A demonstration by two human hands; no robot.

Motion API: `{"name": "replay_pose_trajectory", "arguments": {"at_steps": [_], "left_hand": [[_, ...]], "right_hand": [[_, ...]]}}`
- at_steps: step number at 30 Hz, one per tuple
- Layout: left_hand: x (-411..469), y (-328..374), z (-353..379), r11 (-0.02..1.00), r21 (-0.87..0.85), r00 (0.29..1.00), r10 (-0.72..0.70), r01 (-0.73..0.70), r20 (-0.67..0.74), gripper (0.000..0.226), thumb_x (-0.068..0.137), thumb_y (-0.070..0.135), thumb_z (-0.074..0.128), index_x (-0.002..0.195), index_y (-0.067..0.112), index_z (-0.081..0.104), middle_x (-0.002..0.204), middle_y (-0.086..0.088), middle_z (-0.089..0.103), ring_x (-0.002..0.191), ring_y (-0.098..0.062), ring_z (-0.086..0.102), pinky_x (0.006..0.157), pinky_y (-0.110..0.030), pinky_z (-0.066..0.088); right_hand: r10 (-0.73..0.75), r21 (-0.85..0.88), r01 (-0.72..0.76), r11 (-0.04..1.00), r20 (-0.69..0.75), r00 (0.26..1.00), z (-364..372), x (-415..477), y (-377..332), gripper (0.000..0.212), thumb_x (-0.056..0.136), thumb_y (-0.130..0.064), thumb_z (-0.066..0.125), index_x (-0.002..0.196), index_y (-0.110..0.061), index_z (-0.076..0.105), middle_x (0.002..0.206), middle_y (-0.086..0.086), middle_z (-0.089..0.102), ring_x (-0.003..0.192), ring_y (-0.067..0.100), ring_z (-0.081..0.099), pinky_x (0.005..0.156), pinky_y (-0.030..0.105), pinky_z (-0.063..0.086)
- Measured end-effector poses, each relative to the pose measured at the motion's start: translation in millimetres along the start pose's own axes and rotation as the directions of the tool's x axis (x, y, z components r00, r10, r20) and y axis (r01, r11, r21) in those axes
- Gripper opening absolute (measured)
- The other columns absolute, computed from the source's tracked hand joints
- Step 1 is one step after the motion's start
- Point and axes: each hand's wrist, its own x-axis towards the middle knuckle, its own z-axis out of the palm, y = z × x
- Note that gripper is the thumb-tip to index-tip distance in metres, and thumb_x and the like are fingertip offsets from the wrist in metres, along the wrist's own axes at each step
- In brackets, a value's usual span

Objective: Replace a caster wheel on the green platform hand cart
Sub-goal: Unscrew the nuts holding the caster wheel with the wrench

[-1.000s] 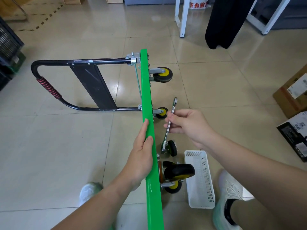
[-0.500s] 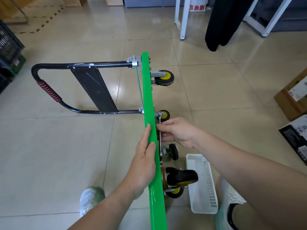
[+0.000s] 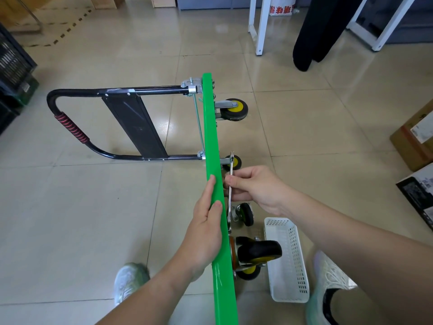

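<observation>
The green platform cart [image 3: 210,127] stands on its side edge on the floor, its black handle [image 3: 70,127] lying to the left. My left hand [image 3: 206,221] holds the upper green edge, thumb on one side and fingers on top. My right hand [image 3: 255,186] pinches a silver wrench [image 3: 230,181] that runs close along the cart's underside, its lower end by a small caster [image 3: 246,213]. A larger black-and-yellow caster [image 3: 257,252] sits just below, two more casters [image 3: 234,109] [image 3: 234,161] farther away.
A white perforated basket [image 3: 288,261] lies on the floor right of the near casters. My shoes [image 3: 131,280] [image 3: 328,282] flank the cart. Cardboard boxes [image 3: 414,139] sit at the right edge, a dark crate [image 3: 11,66] at the left, white frame legs [image 3: 260,26] behind.
My right hand swung the wrench in from its outward tilt until it lies close against the cart's underside. The left hand keeps its hold on the green edge.
</observation>
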Motion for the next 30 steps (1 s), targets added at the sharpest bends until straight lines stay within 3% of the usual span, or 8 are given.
{"name": "replay_pose_trajectory", "arguments": {"at_steps": [5,8,13,16,19,23,27,30], "left_hand": [[2.7,-1.8,0.2,1.000,0.003,1.000,0.013,-0.013,-0.017,0.052,0.111,0.031,0.034,0.149,0.066,0.025,0.160,0.024,0.030,0.143,0.006,0.032,0.114,-0.020,0.025],[2.5,-2.3,0.1,1.000,-0.006,1.000,0.014,-0.014,-0.024,0.051,0.111,0.031,0.034,0.148,0.066,0.026,0.160,0.024,0.031,0.144,0.005,0.033,0.120,-0.025,0.025],[1.1,-0.5,0.6,1.000,0.002,1.000,0.019,-0.019,-0.024,0.051,0.112,0.031,0.033,0.150,0.064,0.026,0.159,0.026,0.032,0.144,0.004,0.033,0.118,-0.023,0.024],[0.6,-1.8,1.6,1.000,-0.011,1.000,0.016,-0.016,-0.016,0.051,0.112,0.031,0.033,0.149,0.065,0.027,0.160,0.022,0.035,0.144,0.001,0.036,0.124,-0.033,0.025],[-1.6,-0.2,2.3,1.000,-0.020,1.000,0.006,-0.006,-0.023,0.051,0.111,0.032,0.034,0.148,0.066,0.028,0.160,0.024,0.034,0.143,0.001,0.036,0.122,-0.032,0.025],[-4.4,3.0,5.5,1.000,-0.003,1.000,0.003,-0.003,-0.028,0.051,0.112,0.032,0.031,0.149,0.066,0.025,0.161,0.023,0.031,0.142,0.002,0.035,0.115,-0.025,0.027],[-4.0,3.7,6.3,1.000,0.005,0.999,0.001,-0.001,-0.035,0.051,0.112,0.031,0.030,0.150,0.065,0.025,0.157,0.028,0.031,0.126,0.013,0.042,0.091,-0.009,0.032],[-2.9,1.9,5.5,1.000,-0.005,0.999,0.002,-0.002,-0.037,0.051,0.112,0.030,0.031,0.150,0.063,0.025,0.158,0.029,0.030,0.139,0.008,0.034,0.103,-0.013,0.028]], "right_hand": [[-0.156,0.015,0.156,0.988,-0.008,0.988,5.6,-32.1,-6.5,0.014,0.089,0.000,0.066,0.100,-0.008,0.071,0.087,0.007,0.076,0.081,0.016,0.075,0.070,0.023,0.059],[-0.258,-0.035,0.258,0.965,0.007,0.966,8.6,-50.9,-2.0,0.018,0.087,0.002,0.068,0.099,-0.011,0.072,0.087,0.003,0.077,0.084,0.014,0.074,0.073,0.023,0.059],[-0.387,-0.039,0.388,0.921,0.013,0.922,9.8,-77.8,11.5,0.024,0.084,0.012,0.067,0.095,-0.008,0.072,0.089,-0.001,0.077,0.089,0.011,0.072,0.084,0.020,0.056],[-0.485,-0.190,0.488,0.852,0.065,0.872,8.5,-96.3,25.3,0.025,0.082,0.010,0.073,0.099,-0.009,0.075,0.097,0.005,0.076,0.092,0.009,0.072,0.088,0.021,0.054],[-0.560,-0.285,0.545,0.789,0.034,0.828,9.5,-109.5,38.0,0.023,0.079,0.010,0.076,0.099,-0.002,0.076,0.099,0.017,0.074,0.088,0.003,0.071,0.084,0.017,0.054],[-0.472,-0.091,0.465,0.880,-0.083,0.877,8.5,-107.4,18.1,0.018,0.082,0.006,0.072,0.095,-0.006,0.075,0.094,0.006,0.077,0.091,0.014,0.072,0.084,0.024,0.057],[-0.329,0.002,0.334,0.942,-0.174,0.928,-6.7,-76.8,-10.9,0.017,0.087,0.000,0.068,0.102,-0.008,0.071,0.095,0.015,0.075,0.087,0.023,0.074,0.074,0.028,0.062],[-0.195,-0.019,0.195,0.981,-0.179,0.964,-12.4,-49.9,-13.9,0.012,0.094,-0.006,0.065,0.104,-0.004,0.069,0.094,0.013,0.074,0.080,0.019,0.075,0.070,0.026,0.061]]}}
